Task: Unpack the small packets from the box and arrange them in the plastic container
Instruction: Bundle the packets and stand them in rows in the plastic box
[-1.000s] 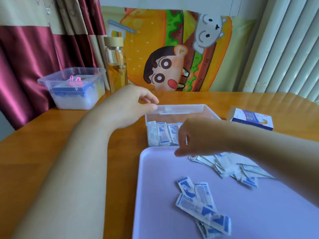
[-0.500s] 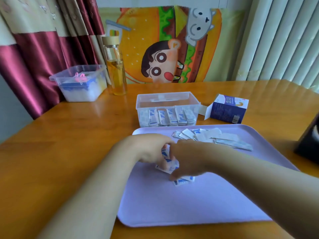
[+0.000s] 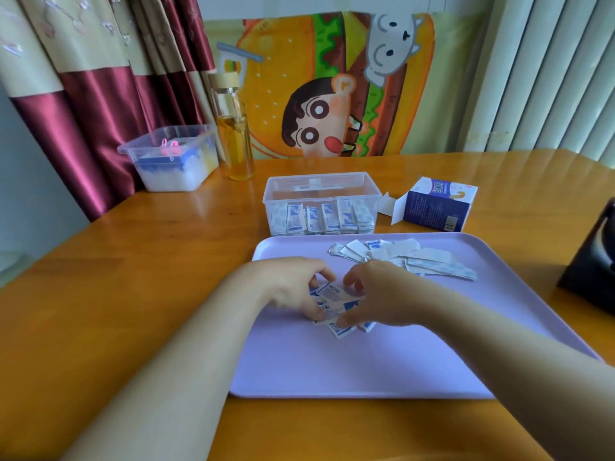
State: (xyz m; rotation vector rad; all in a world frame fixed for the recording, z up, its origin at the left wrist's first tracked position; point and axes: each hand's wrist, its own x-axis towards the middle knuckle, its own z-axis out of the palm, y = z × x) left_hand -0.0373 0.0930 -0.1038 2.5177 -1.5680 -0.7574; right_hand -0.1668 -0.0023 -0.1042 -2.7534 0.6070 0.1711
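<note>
In the middle of the frame both hands meet over a pile of packets (image 3: 336,302) lying on a lilac tray (image 3: 332,367). The left hand (image 3: 296,287) comes in from the lower left, its fingers curled down over the top edge of the pile and its thumb against the near edge, pinching the packets. The right hand (image 3: 376,294) comes in from the lower right, its fingers bent over the pile's right side and its thumb tip on a packet at the bottom of the pile. The two hands are close together, with the blue and white packets showing in the gap between them.

Towards the upper right of the tray, apart from the hands, lies a loose heap of packets (image 3: 409,259), spread flat and overlapping. Just above the tray's far edge stands the clear plastic container (image 3: 321,194), open at the top, with a row of packets (image 3: 319,221) standing upright along its near wall. To the right of the container the box (image 3: 436,204) lies on the wooden table (image 3: 133,261), its flap open towards the container.

At the upper left a second clear tub (image 3: 173,158) holds blue, white and pink things, and beside it stands a glass bottle (image 3: 233,134) with yellow liquid and a wooden cap. Behind them hang a dark red and cream curtain (image 3: 100,94) and a cartoon burger cloth (image 3: 332,88). A dark object (image 3: 592,271) is cut off by the right edge, too little of it in sight to tell what it is
</note>
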